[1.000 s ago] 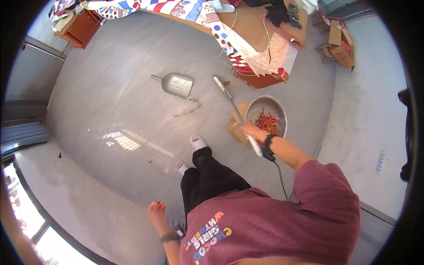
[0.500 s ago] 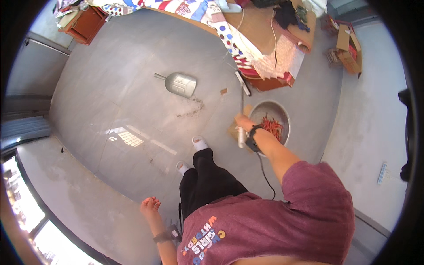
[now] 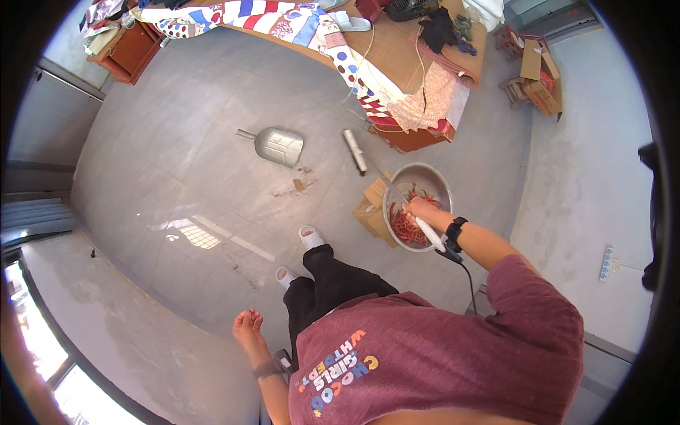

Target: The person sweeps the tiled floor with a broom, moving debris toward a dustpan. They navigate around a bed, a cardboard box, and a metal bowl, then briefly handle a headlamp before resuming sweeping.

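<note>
My right hand (image 3: 421, 211) is wrapped round the white grip of a long-handled broom (image 3: 392, 188). A dark cord hangs from the grip's end. The broom's narrow white head (image 3: 354, 151) is at the floor, right of the metal dustpan (image 3: 280, 146). A small brown scrap (image 3: 299, 185) lies among dark debris below the dustpan. My right hand passes above a metal basin (image 3: 448, 185) holding red chili peppers (image 3: 406, 230). At the lower left, my left hand (image 3: 248, 329) hangs with fingers curled and nothing visible in them.
A cardboard box (image 3: 371, 216) stands against the basin's left side. Ahead is a bed (image 3: 397, 64) with patterned cloth over its edge. An open carton (image 3: 542, 81) is by the right wall, and a reddish wooden cabinet (image 3: 131, 53) stands far left.
The broom head has swept left, away from the bed, and the brown scrap has moved left and nearer into the debris. My right hand has shifted right over the basin. The view has shifted slightly.
</note>
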Motion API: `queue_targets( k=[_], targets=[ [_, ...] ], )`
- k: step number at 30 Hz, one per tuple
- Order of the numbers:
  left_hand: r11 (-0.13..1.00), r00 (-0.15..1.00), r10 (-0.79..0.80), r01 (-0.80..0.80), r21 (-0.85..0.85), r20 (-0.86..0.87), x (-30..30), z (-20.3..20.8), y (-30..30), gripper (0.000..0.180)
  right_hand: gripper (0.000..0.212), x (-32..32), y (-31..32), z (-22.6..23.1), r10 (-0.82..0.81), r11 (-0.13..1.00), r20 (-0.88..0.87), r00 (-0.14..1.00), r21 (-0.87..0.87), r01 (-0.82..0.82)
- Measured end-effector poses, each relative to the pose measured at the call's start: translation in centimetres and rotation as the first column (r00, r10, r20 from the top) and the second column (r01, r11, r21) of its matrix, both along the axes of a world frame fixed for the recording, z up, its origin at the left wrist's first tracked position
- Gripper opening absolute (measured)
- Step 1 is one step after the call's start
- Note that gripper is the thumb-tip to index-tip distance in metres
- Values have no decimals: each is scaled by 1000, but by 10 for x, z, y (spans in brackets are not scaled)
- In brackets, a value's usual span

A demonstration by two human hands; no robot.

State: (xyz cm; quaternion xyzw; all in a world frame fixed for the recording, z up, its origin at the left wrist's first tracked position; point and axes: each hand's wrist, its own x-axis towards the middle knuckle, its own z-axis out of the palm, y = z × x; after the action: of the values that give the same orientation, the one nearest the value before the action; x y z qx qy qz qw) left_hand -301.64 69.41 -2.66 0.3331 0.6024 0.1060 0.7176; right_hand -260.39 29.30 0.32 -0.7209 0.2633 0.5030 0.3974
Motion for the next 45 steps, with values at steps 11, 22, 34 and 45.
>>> queue_targets(
  k=[11, 22, 34, 45],
  targets=[
    [987, 986, 33, -7, 159, -164, -22, 51, 0, 7, 11, 40, 43, -165, -446, 808, 105, 889, 474, 350],
    [996, 995, 26, -18, 84, -97, -19, 28, -12, 8, 32, 20, -8, -43, -302, 909, -157, 940, 248, 334],
    [985, 999, 8, 0, 173, -45, 2, 56, 11, 7, 15, 24, 136, -162, -294, 956, 84, 952, 26, 293],
    [996, 1000, 2, -5, 91, 25, 24, 34, 22, 9, 20, 6, 78, -61, 63, 982, 27, 998, 175, -67]
  ],
)
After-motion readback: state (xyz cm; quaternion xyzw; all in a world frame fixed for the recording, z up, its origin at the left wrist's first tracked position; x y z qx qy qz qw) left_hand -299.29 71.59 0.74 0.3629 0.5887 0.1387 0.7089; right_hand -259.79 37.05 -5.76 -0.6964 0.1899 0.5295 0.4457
